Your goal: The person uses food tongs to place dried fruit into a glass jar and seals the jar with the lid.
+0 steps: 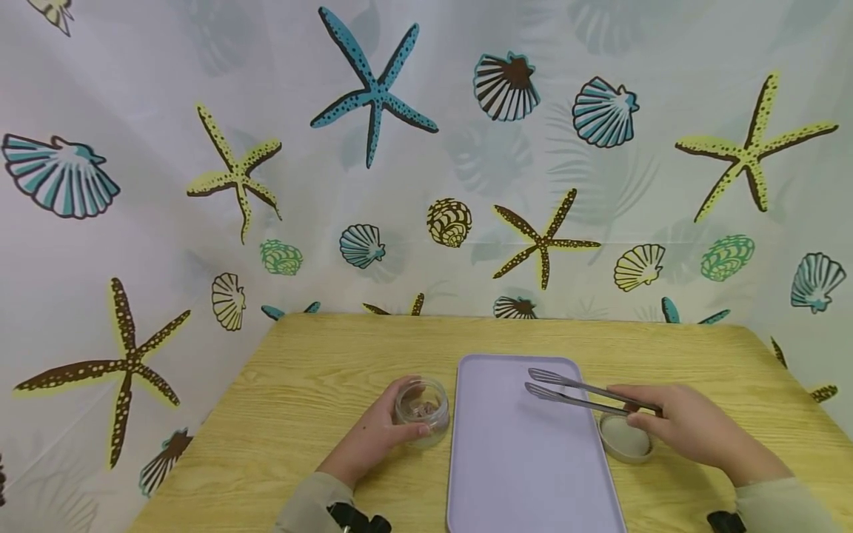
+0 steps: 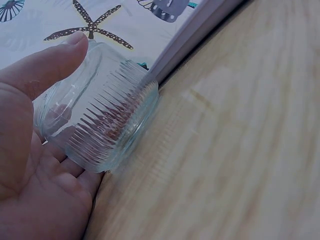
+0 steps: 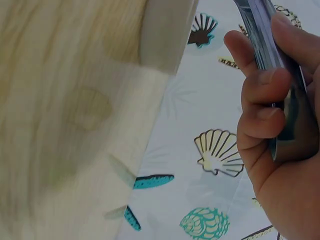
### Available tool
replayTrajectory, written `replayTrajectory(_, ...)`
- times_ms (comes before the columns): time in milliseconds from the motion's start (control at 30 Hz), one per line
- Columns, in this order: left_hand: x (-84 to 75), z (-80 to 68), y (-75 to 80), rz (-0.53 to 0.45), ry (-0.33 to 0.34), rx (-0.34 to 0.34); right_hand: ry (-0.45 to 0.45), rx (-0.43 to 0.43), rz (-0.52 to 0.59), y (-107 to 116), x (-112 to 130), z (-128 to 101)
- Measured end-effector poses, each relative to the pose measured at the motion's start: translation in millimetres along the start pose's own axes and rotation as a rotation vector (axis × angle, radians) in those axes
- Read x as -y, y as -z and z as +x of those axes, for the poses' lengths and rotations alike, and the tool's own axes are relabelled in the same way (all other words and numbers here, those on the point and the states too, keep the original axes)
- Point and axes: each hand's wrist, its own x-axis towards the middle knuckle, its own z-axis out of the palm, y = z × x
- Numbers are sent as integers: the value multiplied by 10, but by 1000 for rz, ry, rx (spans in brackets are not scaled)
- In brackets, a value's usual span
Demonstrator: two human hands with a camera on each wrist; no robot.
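A small clear glass jar (image 1: 421,409) with brown bits inside stands on the wooden table (image 1: 320,370), just left of a lavender tray (image 1: 526,459). My left hand (image 1: 380,437) grips the jar (image 2: 100,125), thumb over its side. My right hand (image 1: 686,426) holds metal tongs (image 1: 573,392), whose tips hang over the tray with a small gap between them. In the right wrist view my fingers (image 3: 260,95) curl round the tongs (image 3: 275,55). A round metal lid (image 1: 625,438) lies on the table at the tray's right edge, under my right hand.
A seashell and starfish curtain (image 1: 426,148) hangs behind and around the table. The tray's surface is bare. Bare wood lies behind the tray and at the far right.
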Motion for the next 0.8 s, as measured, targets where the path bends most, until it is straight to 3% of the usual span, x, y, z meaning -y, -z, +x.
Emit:
replayTrajectory(333,-3,-2,-7,-16,-1,1,-41,42,-9,93,-261,-114)
replayTrajectory(800,-26,-7,-11,-1,5,1,-28,80,-22,113,-306,-52)
